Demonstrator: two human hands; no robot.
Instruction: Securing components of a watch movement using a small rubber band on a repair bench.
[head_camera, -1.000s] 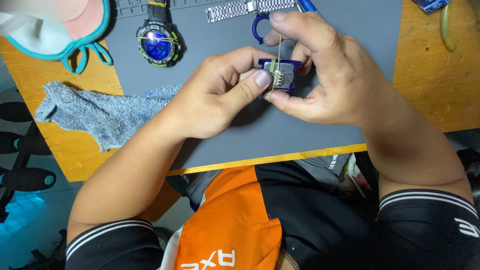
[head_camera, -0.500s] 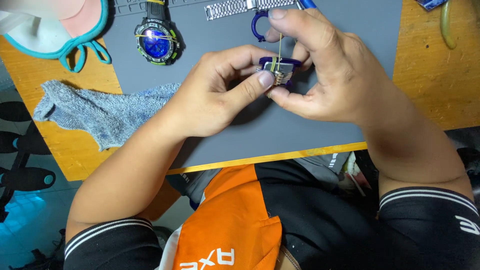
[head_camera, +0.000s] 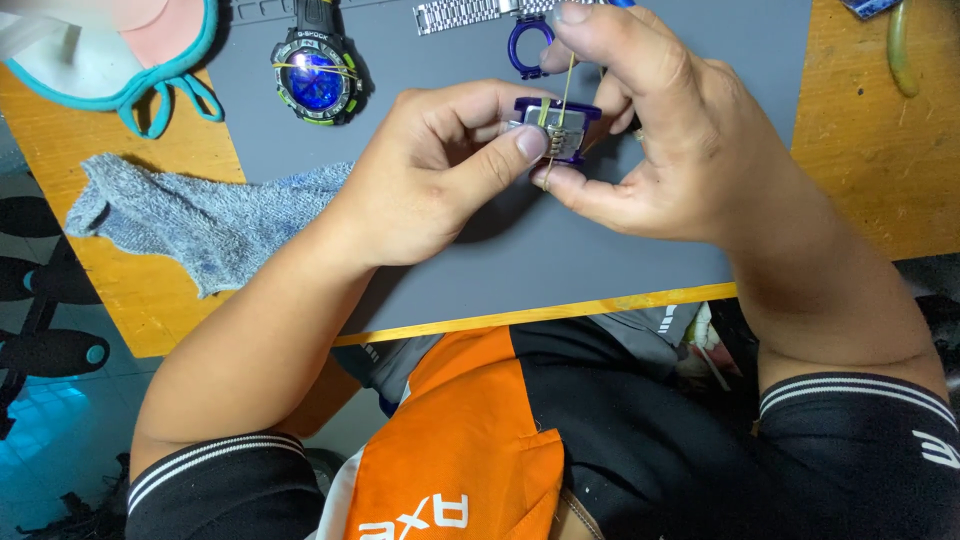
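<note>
The left hand (head_camera: 430, 175) is closed on a small purple holder block (head_camera: 556, 128), its thumb pressing the near face and its fingers curled over the far-left side. The block sits above the grey mat (head_camera: 640, 250), lifted clear of it, between the two hands and touching both. The right hand (head_camera: 660, 130) pinches a thin yellowish pin tool (head_camera: 562, 100) between forefinger and thumb; that grip is closed too. The tool's long axis runs nearly straight from far to near, leaning slightly left toward its near end, and it crosses the middle of the block, where a pale metal piece is clamped. So the tool meets the block almost square to the block's long side, which lies left to right. The right hand is on the right of the block, the left hand on its left, equally close.

Farther out on the mat, at the far edge, lie a metal link bracelet (head_camera: 462, 14) and a purple ring handle (head_camera: 527, 45), and to the far left a dark wristwatch with a blue dial (head_camera: 316, 78). Left of the mat, a grey cloth (head_camera: 195, 220) rests on the wooden table (head_camera: 870, 150).
</note>
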